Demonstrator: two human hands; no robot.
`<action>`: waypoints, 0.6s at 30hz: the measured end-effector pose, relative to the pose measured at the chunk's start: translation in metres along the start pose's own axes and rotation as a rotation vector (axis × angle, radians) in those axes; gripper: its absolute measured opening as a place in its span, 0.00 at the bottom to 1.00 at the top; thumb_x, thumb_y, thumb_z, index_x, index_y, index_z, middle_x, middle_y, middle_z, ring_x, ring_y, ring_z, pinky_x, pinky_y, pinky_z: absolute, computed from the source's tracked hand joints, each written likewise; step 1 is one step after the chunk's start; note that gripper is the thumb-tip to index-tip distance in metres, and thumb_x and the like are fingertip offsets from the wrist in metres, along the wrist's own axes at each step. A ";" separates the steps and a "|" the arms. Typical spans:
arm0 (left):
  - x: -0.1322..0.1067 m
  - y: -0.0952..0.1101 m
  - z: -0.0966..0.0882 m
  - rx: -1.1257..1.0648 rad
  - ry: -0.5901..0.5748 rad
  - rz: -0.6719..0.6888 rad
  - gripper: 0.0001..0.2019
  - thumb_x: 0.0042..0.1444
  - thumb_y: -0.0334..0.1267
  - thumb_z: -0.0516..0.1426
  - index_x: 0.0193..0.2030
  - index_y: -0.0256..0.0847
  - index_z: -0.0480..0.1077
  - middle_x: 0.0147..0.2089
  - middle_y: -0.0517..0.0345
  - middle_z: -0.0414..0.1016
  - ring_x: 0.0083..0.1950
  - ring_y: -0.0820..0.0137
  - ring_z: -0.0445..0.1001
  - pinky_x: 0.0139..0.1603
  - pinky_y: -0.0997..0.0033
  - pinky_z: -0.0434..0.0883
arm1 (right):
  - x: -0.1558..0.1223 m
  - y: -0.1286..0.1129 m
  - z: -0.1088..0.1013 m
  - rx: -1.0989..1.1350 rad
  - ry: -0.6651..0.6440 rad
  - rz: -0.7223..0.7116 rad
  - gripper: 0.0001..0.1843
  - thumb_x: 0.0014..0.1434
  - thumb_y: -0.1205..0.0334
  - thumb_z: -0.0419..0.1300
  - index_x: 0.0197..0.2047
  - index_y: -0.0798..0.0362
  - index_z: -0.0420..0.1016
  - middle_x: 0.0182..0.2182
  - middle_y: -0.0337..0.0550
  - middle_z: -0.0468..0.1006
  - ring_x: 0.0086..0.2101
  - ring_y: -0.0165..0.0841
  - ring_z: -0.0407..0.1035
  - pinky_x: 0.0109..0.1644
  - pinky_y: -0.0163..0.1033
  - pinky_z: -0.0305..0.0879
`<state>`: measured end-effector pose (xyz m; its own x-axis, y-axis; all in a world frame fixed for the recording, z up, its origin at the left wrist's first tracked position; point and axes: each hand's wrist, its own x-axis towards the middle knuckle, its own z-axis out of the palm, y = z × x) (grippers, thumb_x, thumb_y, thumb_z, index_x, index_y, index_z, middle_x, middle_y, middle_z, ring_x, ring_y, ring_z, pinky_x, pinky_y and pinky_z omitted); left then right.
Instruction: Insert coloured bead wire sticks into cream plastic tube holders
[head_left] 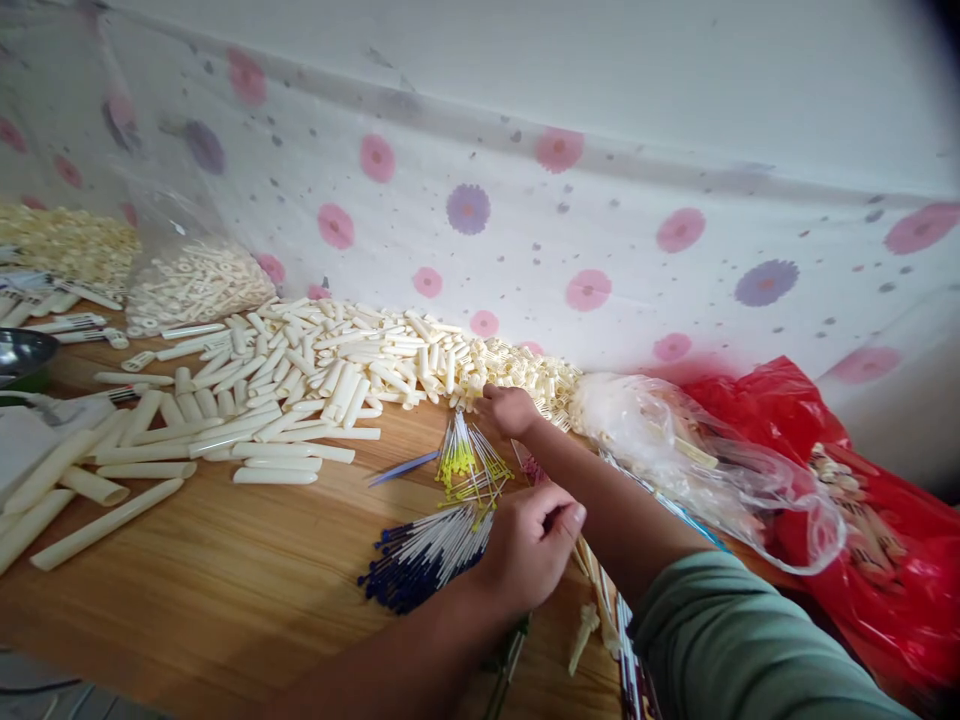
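My right hand (510, 408) reaches to the near edge of a heap of small cream plastic pieces (529, 370), its fingers outstretched at the pieces and slightly apart. Closer to me, my left hand (536, 540) is closed, thumb pressed against the curled fingers; whatever it holds is hidden. Beside and partly under it lies a fan of thin white sticks with dark blue tips (427, 550). Just beyond is a smaller bunch of white sticks with yellow tips (469, 460). A blue-violet pointed tool (405, 467) rests left of the yellow-tipped sticks.
Long cream tubes (300, 370) are piled across the left of the wooden table (247, 570). A clear bag of small white pieces (199, 285) stands at the back. To the right lie a clear plastic bag (675, 450) and a red bag (892, 570). A flowered sheet (405, 220) covers the wall.
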<state>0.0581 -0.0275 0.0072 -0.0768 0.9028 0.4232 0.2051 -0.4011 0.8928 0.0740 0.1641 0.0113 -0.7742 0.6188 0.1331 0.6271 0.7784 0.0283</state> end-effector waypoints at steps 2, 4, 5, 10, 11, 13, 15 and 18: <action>0.006 -0.004 -0.003 -0.158 0.186 -0.134 0.13 0.58 0.44 0.51 0.26 0.41 0.66 0.20 0.63 0.62 0.23 0.74 0.62 0.26 0.73 0.60 | -0.016 -0.001 -0.016 0.021 0.102 -0.012 0.14 0.63 0.62 0.50 0.50 0.54 0.70 0.45 0.50 0.72 0.40 0.36 0.69 0.42 0.38 0.63; 0.014 -0.007 -0.008 -0.421 0.441 -0.339 0.15 0.57 0.49 0.51 0.28 0.41 0.63 0.19 0.66 0.58 0.19 0.76 0.57 0.22 0.75 0.58 | -0.039 -0.003 -0.032 0.041 0.198 -0.013 0.18 0.65 0.62 0.45 0.55 0.54 0.65 0.46 0.51 0.70 0.40 0.33 0.68 0.43 0.36 0.63; 0.018 -0.008 -0.009 -0.558 0.497 -0.448 0.15 0.56 0.51 0.51 0.30 0.41 0.63 0.21 0.65 0.61 0.19 0.77 0.58 0.21 0.75 0.59 | -0.053 -0.006 -0.039 0.049 0.237 -0.022 0.18 0.66 0.62 0.43 0.55 0.55 0.65 0.45 0.51 0.70 0.40 0.32 0.68 0.43 0.35 0.62; 0.026 -0.008 -0.008 -0.879 0.118 -0.600 0.16 0.51 0.52 0.56 0.34 0.39 0.66 0.29 0.59 0.70 0.27 0.73 0.69 0.27 0.72 0.69 | -0.141 -0.027 -0.055 0.116 0.352 -0.281 0.12 0.62 0.60 0.51 0.44 0.50 0.73 0.33 0.45 0.73 0.34 0.34 0.66 0.38 0.38 0.62; 0.024 -0.007 -0.006 -0.858 0.082 -0.575 0.14 0.49 0.48 0.59 0.33 0.38 0.66 0.28 0.60 0.69 0.25 0.74 0.68 0.25 0.74 0.67 | -0.157 -0.029 -0.054 0.198 0.360 -0.295 0.10 0.60 0.61 0.53 0.43 0.50 0.73 0.35 0.46 0.73 0.35 0.34 0.66 0.39 0.38 0.62; 0.019 -0.007 -0.003 -0.789 0.004 -0.556 0.13 0.46 0.43 0.62 0.34 0.38 0.68 0.27 0.61 0.70 0.23 0.75 0.67 0.22 0.77 0.63 | -0.186 -0.030 -0.049 0.494 0.405 -0.201 0.12 0.56 0.64 0.56 0.45 0.50 0.70 0.37 0.45 0.72 0.37 0.35 0.66 0.40 0.39 0.63; 0.014 -0.008 0.000 -0.523 -0.183 -0.470 0.12 0.48 0.43 0.61 0.35 0.37 0.70 0.23 0.62 0.69 0.19 0.77 0.62 0.18 0.78 0.58 | -0.208 -0.025 -0.044 0.884 0.512 -0.017 0.15 0.56 0.66 0.54 0.48 0.49 0.67 0.37 0.43 0.70 0.36 0.33 0.66 0.38 0.38 0.65; 0.009 -0.009 0.002 -0.097 -0.383 -0.245 0.12 0.52 0.44 0.58 0.40 0.40 0.72 0.25 0.61 0.69 0.23 0.75 0.63 0.22 0.77 0.59 | -0.230 -0.013 -0.038 1.360 0.688 0.167 0.15 0.58 0.65 0.50 0.49 0.48 0.64 0.38 0.42 0.69 0.33 0.30 0.67 0.37 0.37 0.66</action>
<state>0.0573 -0.0153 0.0029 0.2586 0.9576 0.1270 0.1318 -0.1652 0.9774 0.2469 0.0076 0.0180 -0.2760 0.8375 0.4716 -0.1479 0.4478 -0.8818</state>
